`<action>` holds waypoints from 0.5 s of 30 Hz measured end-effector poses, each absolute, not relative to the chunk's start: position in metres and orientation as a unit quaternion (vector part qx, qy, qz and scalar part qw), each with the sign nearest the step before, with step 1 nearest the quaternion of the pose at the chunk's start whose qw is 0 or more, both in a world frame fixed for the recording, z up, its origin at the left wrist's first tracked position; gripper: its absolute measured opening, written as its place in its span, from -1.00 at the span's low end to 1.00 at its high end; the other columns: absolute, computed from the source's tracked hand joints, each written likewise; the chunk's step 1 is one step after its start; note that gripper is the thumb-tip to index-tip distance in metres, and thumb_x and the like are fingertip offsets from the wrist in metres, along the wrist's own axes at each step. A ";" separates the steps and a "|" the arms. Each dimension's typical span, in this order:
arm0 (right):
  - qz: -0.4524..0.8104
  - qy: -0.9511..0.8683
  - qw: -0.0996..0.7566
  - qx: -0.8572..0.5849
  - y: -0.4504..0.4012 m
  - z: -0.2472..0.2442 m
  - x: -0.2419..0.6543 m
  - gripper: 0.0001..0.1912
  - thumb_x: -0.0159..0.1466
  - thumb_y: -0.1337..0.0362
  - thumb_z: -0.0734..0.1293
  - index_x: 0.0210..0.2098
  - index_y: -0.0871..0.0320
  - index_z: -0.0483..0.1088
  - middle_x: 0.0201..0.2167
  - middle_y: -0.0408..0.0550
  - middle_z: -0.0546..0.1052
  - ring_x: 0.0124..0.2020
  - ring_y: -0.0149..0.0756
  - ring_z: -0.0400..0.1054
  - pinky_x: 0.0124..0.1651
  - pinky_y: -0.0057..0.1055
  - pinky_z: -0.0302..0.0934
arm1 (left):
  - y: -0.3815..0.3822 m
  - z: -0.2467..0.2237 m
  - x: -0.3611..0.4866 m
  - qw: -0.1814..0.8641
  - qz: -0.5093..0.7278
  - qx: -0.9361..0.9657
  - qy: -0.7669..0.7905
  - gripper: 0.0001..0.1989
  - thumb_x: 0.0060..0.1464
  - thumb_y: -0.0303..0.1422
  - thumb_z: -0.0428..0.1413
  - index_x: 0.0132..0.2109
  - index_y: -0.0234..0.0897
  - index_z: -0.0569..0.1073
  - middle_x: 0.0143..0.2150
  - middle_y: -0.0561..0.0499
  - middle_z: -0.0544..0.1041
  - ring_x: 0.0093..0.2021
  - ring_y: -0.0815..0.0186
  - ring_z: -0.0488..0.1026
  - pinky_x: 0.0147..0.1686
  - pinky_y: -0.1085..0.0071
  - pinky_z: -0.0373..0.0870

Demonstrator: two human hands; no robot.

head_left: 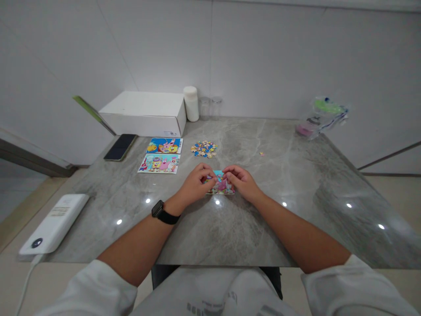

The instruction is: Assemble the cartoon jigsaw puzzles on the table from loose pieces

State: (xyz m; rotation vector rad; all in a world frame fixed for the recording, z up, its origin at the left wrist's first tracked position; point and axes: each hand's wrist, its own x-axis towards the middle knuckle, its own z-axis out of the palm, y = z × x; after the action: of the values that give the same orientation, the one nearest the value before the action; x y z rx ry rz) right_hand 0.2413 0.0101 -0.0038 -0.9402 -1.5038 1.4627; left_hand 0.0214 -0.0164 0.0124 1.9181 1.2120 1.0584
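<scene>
A small colourful puzzle picture (221, 184) lies on the grey marbled table near the middle. My left hand (197, 183) rests at its left edge, thumb and fingers pinched together over it; whatever they grip is too small to name. At the right edge is my right hand (242, 181), also with thumb and forefinger drawn together, and any piece between them cannot be made out. Behind the picture sits a pile of loose puzzle pieces (204, 149). One small piece (262, 153) lies apart to the right.
Two cartoon picture cards, one blue (164, 145) and one paler (159, 163), lie left of the pile. Around them are a phone (120, 147), white box (144, 112), white bottle (191, 104), glasses (210, 108), power bank (55, 224) and plastic bag (324, 117).
</scene>
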 end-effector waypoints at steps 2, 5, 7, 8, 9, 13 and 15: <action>0.573 -0.605 0.416 -0.365 0.009 -0.004 0.240 -0.60 0.21 -0.06 0.51 -0.13 0.07 0.48 -0.32 -0.12 0.56 -0.32 -0.31 0.42 -0.23 -0.36 0.34 | -0.017 0.012 0.023 0.318 0.412 0.711 0.472 -0.86 0.25 -0.32 0.20 -0.25 -0.27 0.59 -0.15 0.00 0.44 -0.33 0.40 0.34 -0.33 0.42 0.32; 0.558 -0.618 0.422 -0.359 0.009 -0.005 0.238 -0.62 0.17 0.00 0.54 -0.14 0.07 0.48 -0.32 -0.12 0.55 -0.29 -0.30 0.43 -0.19 -0.35 0.35 | -0.018 0.011 0.024 0.309 0.409 0.716 0.474 -0.88 0.25 -0.32 0.22 -0.23 -0.25 0.62 -0.14 -0.01 0.43 -0.27 0.37 0.37 -0.30 0.42 0.35; 0.555 -0.617 0.423 -0.363 0.010 -0.006 0.238 -0.64 0.18 0.03 0.54 -0.15 0.07 0.47 -0.34 -0.13 0.54 -0.31 -0.31 0.41 -0.22 -0.37 0.34 | -0.019 0.010 0.024 0.296 0.400 0.729 0.470 -0.89 0.24 -0.33 0.23 -0.22 -0.24 0.63 -0.12 -0.02 0.43 -0.23 0.35 0.39 -0.24 0.41 0.39; 0.555 -0.615 0.424 -0.366 0.011 -0.007 0.238 -0.65 0.18 0.04 0.53 -0.16 0.07 0.46 -0.34 -0.14 0.53 -0.32 -0.32 0.40 -0.24 -0.37 0.33 | -0.019 0.009 0.024 0.289 0.394 0.737 0.467 -0.89 0.25 -0.32 0.23 -0.22 -0.23 0.64 -0.10 -0.03 0.43 -0.20 0.34 0.40 -0.22 0.40 0.40; 0.556 -0.613 0.424 -0.368 0.011 -0.007 0.238 -0.65 0.18 0.04 0.53 -0.17 0.07 0.45 -0.35 -0.15 0.53 -0.33 -0.33 0.40 -0.25 -0.38 0.32 | -0.019 0.009 0.024 0.282 0.387 0.745 0.464 -0.89 0.25 -0.32 0.23 -0.22 -0.23 0.64 -0.09 -0.03 0.43 -0.19 0.33 0.41 -0.19 0.38 0.42; 0.547 -0.617 0.423 -0.375 0.013 -0.010 0.239 -0.65 0.18 0.03 0.53 -0.18 0.07 0.45 -0.36 -0.15 0.52 -0.35 -0.33 0.39 -0.27 -0.38 0.30 | -0.018 0.008 0.021 0.257 0.366 0.760 0.472 -0.90 0.26 -0.32 0.24 -0.19 -0.22 0.64 -0.07 -0.03 0.42 -0.15 0.31 0.42 -0.11 0.34 0.44; 0.532 -0.630 0.422 -0.378 0.013 -0.013 0.239 -0.65 0.18 0.03 0.52 -0.18 0.08 0.45 -0.37 -0.15 0.53 -0.34 -0.32 0.40 -0.26 -0.37 0.30 | -0.017 0.009 0.019 0.253 0.369 0.755 0.480 -0.90 0.24 -0.32 0.25 -0.16 -0.23 0.63 -0.08 -0.03 0.42 -0.15 0.31 0.42 -0.11 0.34 0.45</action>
State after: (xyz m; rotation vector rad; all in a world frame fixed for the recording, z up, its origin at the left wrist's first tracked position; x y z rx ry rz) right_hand 0.2391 0.0135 -0.0129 -0.9473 -1.5766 1.3320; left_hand 0.0195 -0.0170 0.0090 2.0517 1.3042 1.0023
